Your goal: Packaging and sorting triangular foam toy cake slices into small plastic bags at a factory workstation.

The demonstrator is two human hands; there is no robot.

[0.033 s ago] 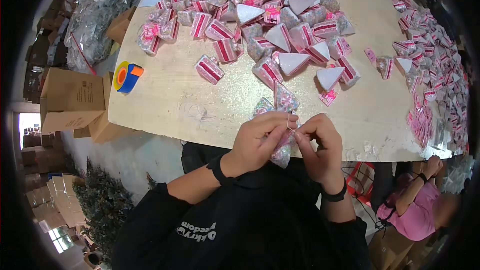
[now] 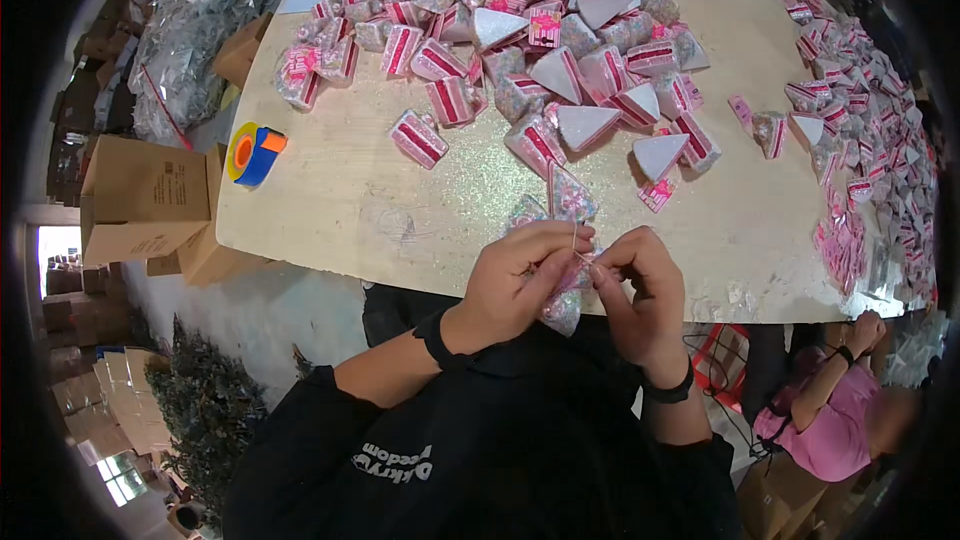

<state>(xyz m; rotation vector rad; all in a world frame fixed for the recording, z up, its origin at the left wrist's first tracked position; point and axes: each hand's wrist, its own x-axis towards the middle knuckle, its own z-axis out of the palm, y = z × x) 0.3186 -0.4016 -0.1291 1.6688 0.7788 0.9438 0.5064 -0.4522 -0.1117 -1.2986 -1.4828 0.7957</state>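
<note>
Both the left hand (image 2: 515,285) and right hand (image 2: 640,285) pinch a small glittery packet (image 2: 563,305) at the bench (image 2: 340,210) edge. Its thin tie could slip loose, since the grip is only fingertips

A roll of tape (image 2: 254,153), yellow, orange and blue, sits near the table's (image 2: 340,210) left edge. Brown cardboard boxes (image 2: 140,198) stand on the floor beside it. A person in pink (image 2: 835,425) sits at the right.
</note>
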